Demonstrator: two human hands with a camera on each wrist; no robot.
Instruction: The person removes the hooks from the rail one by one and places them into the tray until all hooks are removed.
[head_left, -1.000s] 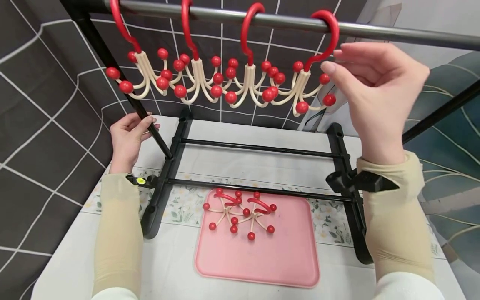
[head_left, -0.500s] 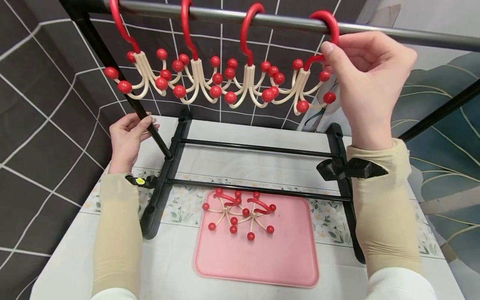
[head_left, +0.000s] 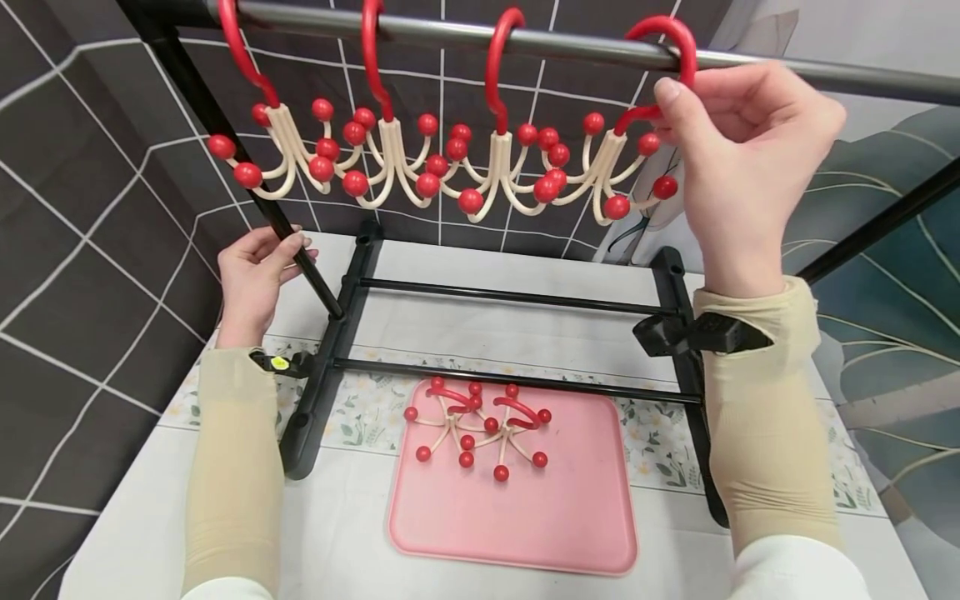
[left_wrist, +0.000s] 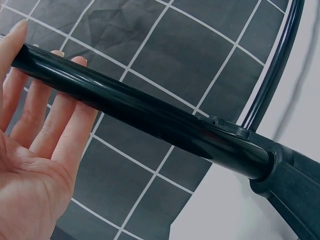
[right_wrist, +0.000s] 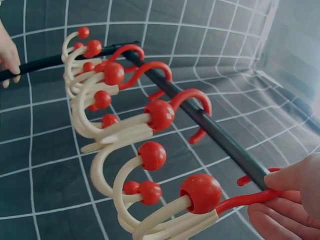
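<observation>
My right hand (head_left: 750, 158) pinches the red hook (head_left: 686, 58) of the rightmost octopus-shaped hanger, up at the grey rail (head_left: 585, 47). In the right wrist view, thumb and fingers meet on that hook (right_wrist: 245, 200), which loops over the rail. The hanger's cream body (head_left: 604, 158) has several curved arms ending in red balls. Three more like it, one with a red hook (head_left: 495, 67), hang along the rail to the left. My left hand (head_left: 255, 275) holds the black upright pole (left_wrist: 145, 122) of the rack, thumb on one side and fingers on the other.
Two further octopus hangers, one with a cream hub (head_left: 452, 421), lie in a pink tray (head_left: 555, 525) beneath the rack. Black crossbars (head_left: 525, 296) join the rack's feet (head_left: 303, 442). A dark tiled backdrop (head_left: 75, 250) stands behind and left.
My right hand has moved in from beside the rightmost hanger and taken its hook. That hook has shifted slightly right along the rail. My left hand stays on the pole.
</observation>
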